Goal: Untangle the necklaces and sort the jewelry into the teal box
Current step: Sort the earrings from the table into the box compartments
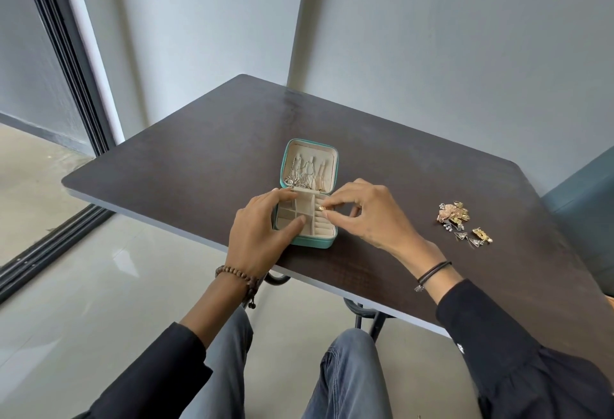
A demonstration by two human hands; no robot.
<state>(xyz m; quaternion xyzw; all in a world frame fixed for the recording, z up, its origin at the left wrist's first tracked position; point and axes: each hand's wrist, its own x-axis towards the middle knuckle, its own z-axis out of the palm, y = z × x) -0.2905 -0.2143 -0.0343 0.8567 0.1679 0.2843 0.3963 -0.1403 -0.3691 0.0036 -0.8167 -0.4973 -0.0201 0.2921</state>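
No text, label or number is legible; the small white mark (460, 348) on the right sleeve (491, 335) is too tiny to read.

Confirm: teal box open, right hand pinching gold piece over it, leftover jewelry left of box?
No. Head view shows the leftover jewelry right of the teal box, not left. Right hand does pinch the gold piece.

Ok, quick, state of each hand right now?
Left hand: open, fingers resting on the teal box.
Right hand: pinches a small gold piece over the box.
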